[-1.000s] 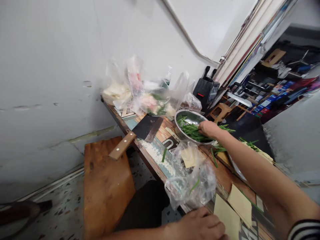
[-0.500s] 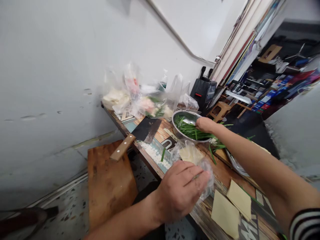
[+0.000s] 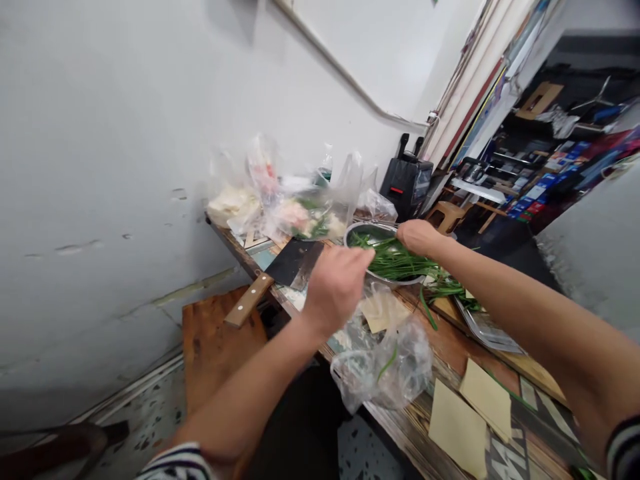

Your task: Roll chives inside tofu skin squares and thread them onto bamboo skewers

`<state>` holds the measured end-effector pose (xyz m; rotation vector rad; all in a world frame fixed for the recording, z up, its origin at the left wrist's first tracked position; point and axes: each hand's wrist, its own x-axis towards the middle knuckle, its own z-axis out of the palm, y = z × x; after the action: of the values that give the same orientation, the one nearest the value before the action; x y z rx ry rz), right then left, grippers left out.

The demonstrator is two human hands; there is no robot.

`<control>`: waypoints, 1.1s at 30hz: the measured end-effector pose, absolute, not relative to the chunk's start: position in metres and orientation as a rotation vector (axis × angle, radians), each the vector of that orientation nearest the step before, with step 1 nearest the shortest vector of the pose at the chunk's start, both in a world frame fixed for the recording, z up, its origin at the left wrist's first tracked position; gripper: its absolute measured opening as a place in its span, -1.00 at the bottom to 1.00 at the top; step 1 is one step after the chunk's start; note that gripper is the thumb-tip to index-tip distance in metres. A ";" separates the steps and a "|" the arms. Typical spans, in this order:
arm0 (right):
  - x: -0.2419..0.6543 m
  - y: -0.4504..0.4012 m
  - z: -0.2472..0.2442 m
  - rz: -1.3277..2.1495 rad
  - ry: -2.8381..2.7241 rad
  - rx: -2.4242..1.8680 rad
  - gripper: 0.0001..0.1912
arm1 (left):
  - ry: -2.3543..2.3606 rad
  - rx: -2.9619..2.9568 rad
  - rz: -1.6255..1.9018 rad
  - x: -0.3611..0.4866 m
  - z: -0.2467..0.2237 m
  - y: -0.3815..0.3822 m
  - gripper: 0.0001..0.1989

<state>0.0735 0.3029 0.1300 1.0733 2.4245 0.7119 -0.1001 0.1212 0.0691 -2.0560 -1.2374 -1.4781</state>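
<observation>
A metal bowl full of long green chives stands on the narrow table. At its left rim is my left hand, closed with the fingertips pressed together; whatever is in them is hidden. My right hand is closed at the bowl's far right edge, touching or just above the chives, and its fingertips are mostly hidden. Below the bowl a clear plastic bag hangs over the table's front edge, with one chive leaf on it. A cleaver lies left of my left hand, its wooden handle sticking past the edge.
Plastic bags of food crowd the table's far end by the wall. More chives lie at a clear tray on the right. Square yellowish sheets are on the near table. A wooden stool stands left, a black speaker beyond.
My left hand has moved from over the plastic bag, up and left to the bowl's rim. My right hand has shifted slightly up and right. The bag is now uncovered, a leaf visible on it.
</observation>
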 end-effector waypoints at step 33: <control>0.078 0.289 0.155 0.435 2.531 1.238 -0.72 | -1.629 -2.690 -0.910 -0.057 0.084 0.274 -0.72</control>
<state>0.0784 0.2893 0.1548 1.2376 2.5312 0.4353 -0.0567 0.2740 0.0844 -2.6902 -1.6292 -0.9104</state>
